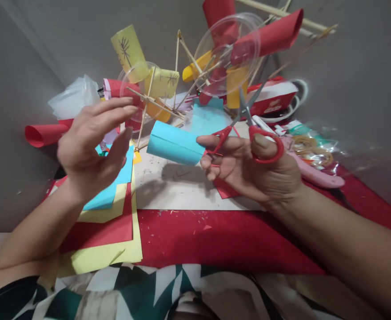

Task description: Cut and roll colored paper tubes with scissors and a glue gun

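Note:
My right hand (258,171) has its thumb and a finger through the red-handled scissors (267,151), whose blades stand apart and point up and away. Its fingertips also pinch the right end of a rolled blue paper tube (175,142), which hangs tilted above the white board (175,191). To the left of the tube, my left hand (95,138) is raised with thumb and fingers apart. Nothing lies between those fingers, and they do not touch the tube.
Behind stand stick frames with clear plastic discs (227,53), red paper rolls (269,35) and yellow paper rolls (129,51). Coloured sheets (105,231) lie at the left. A pink tool (315,171) and a bag of rubber bands (312,149) lie at the right.

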### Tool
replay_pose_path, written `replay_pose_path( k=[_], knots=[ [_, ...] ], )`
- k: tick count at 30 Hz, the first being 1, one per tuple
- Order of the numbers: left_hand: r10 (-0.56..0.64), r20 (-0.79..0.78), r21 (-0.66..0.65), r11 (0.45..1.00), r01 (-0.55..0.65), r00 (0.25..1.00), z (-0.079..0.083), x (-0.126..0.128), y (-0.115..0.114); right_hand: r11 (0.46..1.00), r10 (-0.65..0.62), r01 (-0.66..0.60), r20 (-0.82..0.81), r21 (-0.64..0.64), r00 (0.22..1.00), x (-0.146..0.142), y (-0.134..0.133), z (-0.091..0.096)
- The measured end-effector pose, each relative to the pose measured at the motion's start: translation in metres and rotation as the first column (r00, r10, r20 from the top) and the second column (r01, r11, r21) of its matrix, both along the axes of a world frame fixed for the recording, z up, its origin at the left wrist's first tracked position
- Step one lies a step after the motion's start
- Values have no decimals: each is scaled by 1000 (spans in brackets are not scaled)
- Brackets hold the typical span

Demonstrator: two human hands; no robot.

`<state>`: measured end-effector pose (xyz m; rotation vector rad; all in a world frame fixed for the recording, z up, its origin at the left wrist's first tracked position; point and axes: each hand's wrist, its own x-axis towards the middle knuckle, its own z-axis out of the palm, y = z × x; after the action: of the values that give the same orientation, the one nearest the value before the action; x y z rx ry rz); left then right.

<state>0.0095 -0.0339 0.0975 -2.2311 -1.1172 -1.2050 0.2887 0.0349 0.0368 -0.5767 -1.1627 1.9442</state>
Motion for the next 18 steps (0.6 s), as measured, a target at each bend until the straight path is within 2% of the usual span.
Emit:
replay_pose_path(
  k=[2, 5, 10, 13, 15, 18],
  knots=[
    [-39, -181, 59, 997, 50, 983, -5, -8, 25, 1000, 22, -22, 27, -6, 999, -1, 1, -2],
    [-135, -312, -21, 991, 135, 940, -17, -14, 41, 997, 67, -66, 26, -41, 997, -2, 4, -6],
    [-300, -362, -94, 954, 285, 883, -30, -9, 46, 976, 172, -177, -50, -128, 984, 0, 7, -12],
    [-360, -390, -121, 932, 341, 847, -33, -5, 46, 961, 237, -244, -66, -132, 969, 0, 8, -15],
    [-373, -406, -110, 926, 360, 835, -37, -5, 46, 963, 238, -244, -63, -111, 969, 1, 8, -16],
    [-374, -349, -97, 926, 364, 859, -44, -6, 45, 976, 200, -204, -53, -74, 978, 2, 11, -16]
  ],
)
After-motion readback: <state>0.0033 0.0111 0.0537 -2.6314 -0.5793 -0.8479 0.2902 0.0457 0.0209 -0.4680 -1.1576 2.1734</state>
